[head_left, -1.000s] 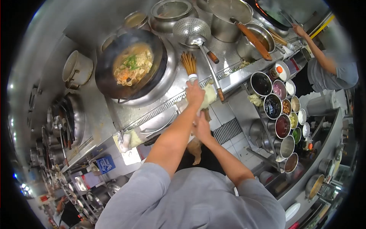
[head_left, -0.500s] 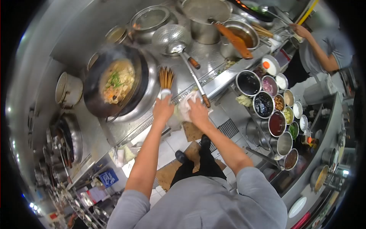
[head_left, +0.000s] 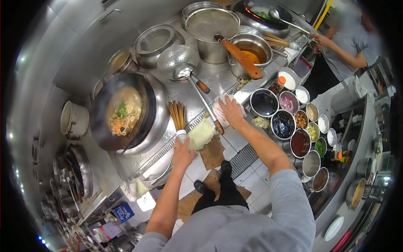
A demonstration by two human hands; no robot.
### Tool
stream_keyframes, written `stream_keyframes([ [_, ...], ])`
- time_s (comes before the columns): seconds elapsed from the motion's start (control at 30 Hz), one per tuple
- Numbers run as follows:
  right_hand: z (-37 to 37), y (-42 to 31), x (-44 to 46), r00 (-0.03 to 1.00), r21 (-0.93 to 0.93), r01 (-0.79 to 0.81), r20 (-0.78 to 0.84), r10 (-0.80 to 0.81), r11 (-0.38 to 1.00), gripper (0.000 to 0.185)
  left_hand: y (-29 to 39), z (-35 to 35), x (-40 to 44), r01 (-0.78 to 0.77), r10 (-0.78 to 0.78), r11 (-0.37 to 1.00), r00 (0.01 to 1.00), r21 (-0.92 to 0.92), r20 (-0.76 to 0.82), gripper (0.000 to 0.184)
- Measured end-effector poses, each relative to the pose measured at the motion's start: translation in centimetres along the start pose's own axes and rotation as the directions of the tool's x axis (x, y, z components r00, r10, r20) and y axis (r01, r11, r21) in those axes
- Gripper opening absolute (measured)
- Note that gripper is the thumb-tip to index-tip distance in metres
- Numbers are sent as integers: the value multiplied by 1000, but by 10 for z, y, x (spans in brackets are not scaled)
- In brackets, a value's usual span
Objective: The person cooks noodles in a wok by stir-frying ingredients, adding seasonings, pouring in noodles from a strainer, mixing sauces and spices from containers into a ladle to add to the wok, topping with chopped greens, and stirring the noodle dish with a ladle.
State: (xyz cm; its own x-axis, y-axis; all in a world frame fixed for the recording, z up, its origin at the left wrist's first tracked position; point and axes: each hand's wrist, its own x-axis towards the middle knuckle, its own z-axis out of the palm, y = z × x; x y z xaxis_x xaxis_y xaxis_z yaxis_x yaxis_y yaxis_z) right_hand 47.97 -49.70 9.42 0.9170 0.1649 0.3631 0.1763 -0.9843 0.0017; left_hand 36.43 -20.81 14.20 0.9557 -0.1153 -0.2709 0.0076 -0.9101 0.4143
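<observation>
My left hand (head_left: 183, 154) is closed around the white-wrapped handle end of a bamboo wok brush (head_left: 176, 115), whose bristles point away from me at the counter's front edge. A pale green cloth (head_left: 202, 134) hangs over that edge beside the brush. My right hand (head_left: 231, 111) presses on a bunched white cloth (head_left: 221, 110), its fingers over the top, to the right of the ladle's wooden handle end. The long ladle (head_left: 184, 71) lies across the counter, its bowl in a perforated strainer (head_left: 178, 61). Left of the brush sits a wok (head_left: 145, 138) holding noodles with greens (head_left: 126, 110).
Lidded pots (head_left: 154, 38) and a pot of brown liquid (head_left: 252, 50) with an orange-brown handle across it stand at the back. Several seasoning containers (head_left: 300, 143) crowd the right. A co-worker (head_left: 352, 54) holds a ladle over another wok (head_left: 268, 17). A drain grate (head_left: 243, 161) lies on the floor.
My right hand has slid the white cloth to the right, away from my left hand. My left hand and the brush sit lower in view, uncovering more green cloth. The camera view has shifted.
</observation>
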Motion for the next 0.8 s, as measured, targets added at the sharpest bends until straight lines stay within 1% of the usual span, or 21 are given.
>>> stream_keyframes([
  [0.07, 6, 14, 11, 950, 19, -138, 286, 127, 990, 33, -5, 10, 2, -97, 105, 990, 992, 105, -72, 61],
  [0.1, -4, 23, 25, 960, -19, -169, 225, 169, 985, 25, -1, 8, 1, -105, 113, 989, 991, 104, -71, 61],
  [0.13, -10, 38, 40, 960, -25, -174, 220, 175, 984, 25, 5, 2, -1, -75, 79, 993, 996, 88, -41, 60],
  [0.2, -18, 69, 71, 921, -95, -361, 118, 371, 928, 20, 8, -3, 4, -43, 44, 996, 999, 73, -12, 60],
  [0.23, 1, 93, 81, 922, -94, -358, 121, 368, 929, 20, 7, -3, 6, -52, 54, 996, 998, 69, -17, 58],
  [0.27, 34, 122, 83, 916, 154, -368, -108, 386, 917, 19, 4, -2, 4, -56, 57, 996, 998, 65, -18, 57],
  [0.3, 38, 124, 82, 841, 392, -309, -313, 442, 867, 18, 1, -1, 2, -44, 45, 997, 999, 67, -10, 57],
  [0.33, 42, 121, 79, 846, 395, -308, -303, 440, 865, 18, 1, 0, 4, -62, 64, 996, 998, 68, -27, 57],
  [0.37, 46, 118, 79, 945, 71, -326, 67, 321, 943, 19, 1, 2, 8, -81, 84, 994, 995, 68, -50, 56],
  [0.4, 42, 106, 80, 852, -229, -178, 451, 266, 957, 19, 3, 3, 11, -66, 69, 996, 996, 66, -52, 56],
  [0.43, 49, 87, 70, 873, -235, -215, 389, 294, 948, 18, 2, 5, 12, -63, 66, 996, 996, 59, -61, 57],
  [0.47, 52, 71, 55, 905, -158, -203, 346, 247, 966, 17, 0, 6, 12, -58, 62, 997, 995, 53, -74, 57],
  [0.5, 55, 58, 37, 934, -79, -182, 296, 198, 980, 16, -9, 16, 16, -87, 98, 991, 989, 101, -113, 59],
  [0.53, 41, 44, 20, 914, -1, -166, 375, 154, 986, 16, -5, 15, 14, -55, 68, 994, 988, 99, -135, 59],
  [0.57, 44, 38, -2, 900, 22, -69, 434, 52, 997, 19, 1, 14, 13, -41, 47, 998, 992, 55, -119, 58],
  [0.6, 22, 34, -21, 865, 110, -60, 501, -3, 992, 22, 9, 11, 17, -32, 33, 999, 994, 11, -107, 58],
  [0.63, -8, 33, -29, 820, 150, -140, 571, 30, 979, 26, 20, 7, 17, -8, 9, 1000, 991, 11, -135, 58],
  [0.67, -25, 32, -39, 822, 173, -222, 562, 88, 960, 28, 32, 1, 11, 28, -27, 1000, 997, 4, -75, 57],
  [0.7, -67, 23, -40, 850, 276, -292, 514, 116, 916, 30, 37, -6, 5, 63, -64, 998, 998, -3, -15, 56],
  [0.73, -86, 18, -44, 859, 297, -259, 507, 78, 919, 30, 37, -11, 3, 94, -95, 996, 995, -6, -39, 56],
  [0.8, -111, 15, -55, 887, 568, -339, 458, 54, 750, 32, 36, -17, -5, -191, 190, 982, 964, 13, -185, 52],
])
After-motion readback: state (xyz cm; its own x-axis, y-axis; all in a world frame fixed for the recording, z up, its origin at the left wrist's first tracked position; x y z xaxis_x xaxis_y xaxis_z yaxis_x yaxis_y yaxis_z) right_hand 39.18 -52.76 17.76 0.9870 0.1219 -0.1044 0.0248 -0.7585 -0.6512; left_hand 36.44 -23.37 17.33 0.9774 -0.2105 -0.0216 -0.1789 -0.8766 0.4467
